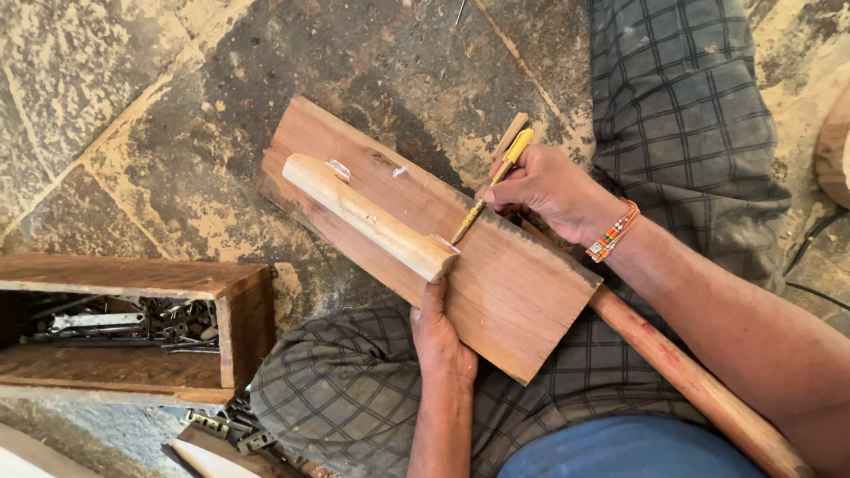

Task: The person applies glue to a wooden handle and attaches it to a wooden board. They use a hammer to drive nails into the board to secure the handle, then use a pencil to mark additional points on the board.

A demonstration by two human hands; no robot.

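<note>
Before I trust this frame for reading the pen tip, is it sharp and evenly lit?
Head view: soft daylight, no glare; the pen tip and pale wooden piece are sharp, the right hand casts a faint shadow on the board, and the wooden box interior is dark.

Yellow pen (pixel 496 177) tip at pale wood pc (pixel 367 215) on reddish board (pixel 496 265).

Grey checked trousers (pixel 354 389), blue shirt hem (pixel 620 451), beaded orange wristband (pixel 614 232), bare forearms.
</note>
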